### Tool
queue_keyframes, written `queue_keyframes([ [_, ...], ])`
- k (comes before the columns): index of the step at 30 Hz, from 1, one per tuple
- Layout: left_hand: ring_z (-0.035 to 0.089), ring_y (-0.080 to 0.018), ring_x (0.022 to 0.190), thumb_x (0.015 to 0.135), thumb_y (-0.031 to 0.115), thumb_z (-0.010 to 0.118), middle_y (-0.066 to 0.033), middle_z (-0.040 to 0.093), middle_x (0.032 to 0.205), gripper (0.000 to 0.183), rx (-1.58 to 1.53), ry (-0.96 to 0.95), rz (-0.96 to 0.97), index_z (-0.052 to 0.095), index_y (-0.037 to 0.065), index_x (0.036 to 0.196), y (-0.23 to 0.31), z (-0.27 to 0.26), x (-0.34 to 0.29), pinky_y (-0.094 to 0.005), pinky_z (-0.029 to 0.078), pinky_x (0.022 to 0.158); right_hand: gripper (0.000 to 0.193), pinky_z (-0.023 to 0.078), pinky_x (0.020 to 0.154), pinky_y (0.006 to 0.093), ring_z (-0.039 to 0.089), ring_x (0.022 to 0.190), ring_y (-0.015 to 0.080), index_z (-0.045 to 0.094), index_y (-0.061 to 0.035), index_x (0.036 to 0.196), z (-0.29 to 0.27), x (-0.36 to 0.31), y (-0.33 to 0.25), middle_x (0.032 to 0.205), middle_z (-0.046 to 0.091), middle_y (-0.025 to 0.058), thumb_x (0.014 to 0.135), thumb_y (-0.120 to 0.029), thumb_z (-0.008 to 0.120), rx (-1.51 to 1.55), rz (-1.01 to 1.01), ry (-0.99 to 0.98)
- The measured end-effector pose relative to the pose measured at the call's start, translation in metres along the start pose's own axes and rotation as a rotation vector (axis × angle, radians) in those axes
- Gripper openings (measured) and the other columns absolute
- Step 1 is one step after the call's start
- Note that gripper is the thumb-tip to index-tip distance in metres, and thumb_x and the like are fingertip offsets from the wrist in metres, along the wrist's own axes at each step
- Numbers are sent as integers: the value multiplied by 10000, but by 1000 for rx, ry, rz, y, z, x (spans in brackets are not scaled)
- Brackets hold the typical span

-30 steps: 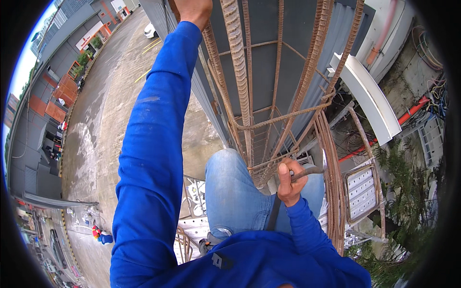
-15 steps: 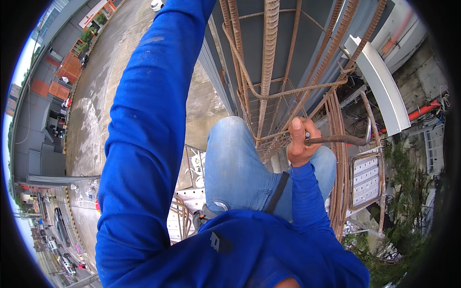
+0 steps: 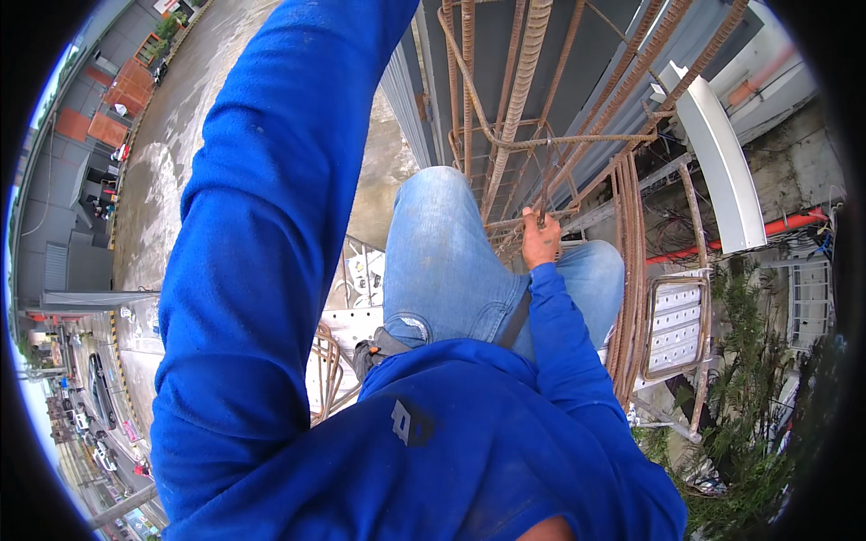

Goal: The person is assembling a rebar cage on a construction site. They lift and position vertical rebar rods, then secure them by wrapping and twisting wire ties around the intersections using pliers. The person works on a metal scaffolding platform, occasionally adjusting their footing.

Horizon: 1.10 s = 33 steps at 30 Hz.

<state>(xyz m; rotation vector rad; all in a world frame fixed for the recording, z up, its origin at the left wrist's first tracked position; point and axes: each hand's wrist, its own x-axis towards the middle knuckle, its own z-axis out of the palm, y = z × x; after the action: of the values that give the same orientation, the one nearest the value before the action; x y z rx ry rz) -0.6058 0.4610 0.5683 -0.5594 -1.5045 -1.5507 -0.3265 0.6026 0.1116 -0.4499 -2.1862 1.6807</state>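
Observation:
My right hand (image 3: pixel 541 242) is closed around a rust-brown steel rod tool (image 3: pixel 544 194), seen with a bent, hooked end half a second ago. The rod now points away from me, beside a lower tie of the rebar cage; whether its tip touches the steel cannot be made out. Long ribbed bars (image 3: pixel 525 81) form the upright cage, wrapped by a square stirrup (image 3: pixel 577 141). My left arm (image 3: pixel 262 189), in a blue sleeve, reaches up past the top edge, so the left hand is out of sight. My jeans-clad knees flank the lower cage.
A bundle of rusty bars (image 3: pixel 629 270) stands right of my right knee, beside a perforated metal plank (image 3: pixel 677 325). Farther right are a white curved metal channel (image 3: pixel 717 153), an orange-red pipe (image 3: pixel 785 222) and plants (image 3: pixel 749 397). A paved yard (image 3: pixel 171 171) lies far below left.
My right hand has turned and moved slightly left and away from me, swinging the rod from pointing right to pointing toward the cage. The whole view has shifted a little.

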Motion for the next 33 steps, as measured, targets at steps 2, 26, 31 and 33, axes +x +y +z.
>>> queue_keyframes([
  [2, 577, -233, 642, 1014, 368, 385, -109, 590, 661, 497, -23, 14, -9, 620, -16, 802, 3, -2, -3, -390, 451, 632, 316, 382, 554, 366, 453, 557, 177, 601, 39, 769, 0, -3, 2, 572, 510, 109, 894, -247, 651, 0, -55, 29],
  [26, 328, -107, 493, 1047, 390, 329, 5, 351, 613, 417, -306, -198, -266, 487, 20, 939, 2, 3, -18, -279, 277, 445, 368, 442, 606, 463, 611, 648, 411, 592, 57, 746, 151, 251, -148, 659, 592, 247, 880, -286, 606, 205, -349, 22],
  [31, 316, -107, 507, 1054, 375, 326, 2, 364, 644, 395, -218, -154, -236, 477, 22, 958, 10, 9, -22, -277, 280, 459, 284, 470, 698, 456, 626, 753, 433, 666, 43, 853, 185, 250, -43, 748, 619, 285, 873, -236, 616, 17, -98, -100],
  [33, 310, -105, 517, 1055, 375, 323, 2, 366, 656, 390, -185, -132, -231, 471, 25, 969, 17, 2, -20, -272, 285, 467, 297, 471, 688, 450, 616, 743, 441, 666, 42, 861, 190, 237, -67, 740, 615, 285, 872, -250, 616, 121, -200, -112],
])
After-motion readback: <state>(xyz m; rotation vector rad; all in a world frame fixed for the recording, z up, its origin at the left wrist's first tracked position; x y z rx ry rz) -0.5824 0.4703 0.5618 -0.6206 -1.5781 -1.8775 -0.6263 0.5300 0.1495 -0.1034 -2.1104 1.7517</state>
